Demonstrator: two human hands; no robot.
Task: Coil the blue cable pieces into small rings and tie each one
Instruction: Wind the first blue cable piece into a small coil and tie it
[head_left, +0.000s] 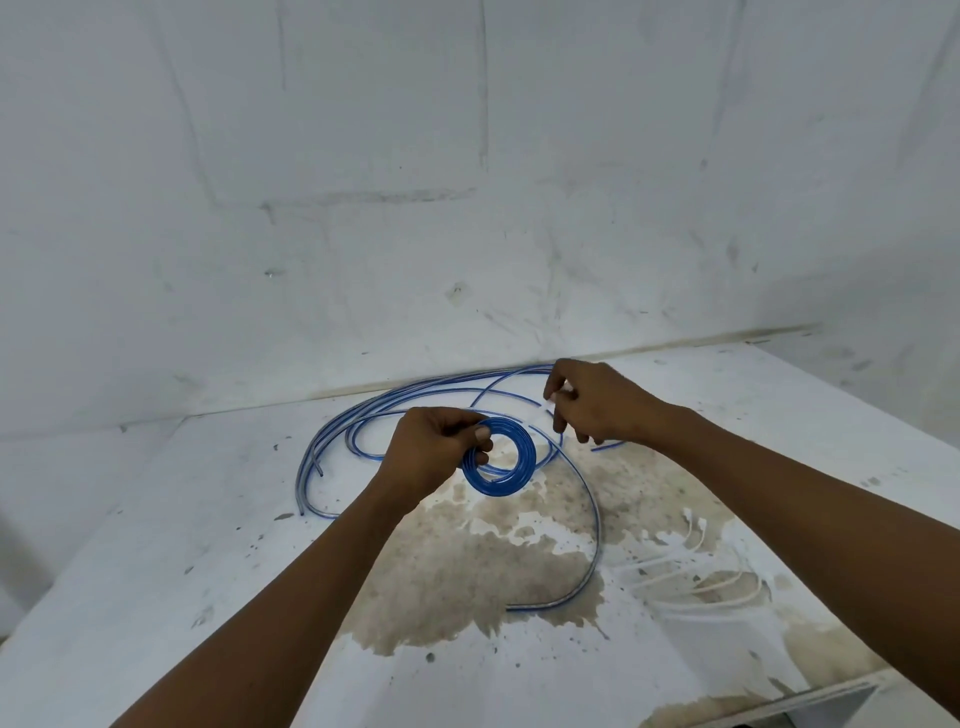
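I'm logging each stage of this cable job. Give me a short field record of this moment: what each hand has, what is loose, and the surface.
left hand: grips the coiled blue ring, held above the table
right hand: pinches a small white piece, perhaps a tie; too small to be sure
ring tied: not visibly
loose cables: several long blue pieces, uncoiled, curving over the table behind and beneath the hands
white ties: a few strips lying at right
table: white, with a large brown stain in the middle
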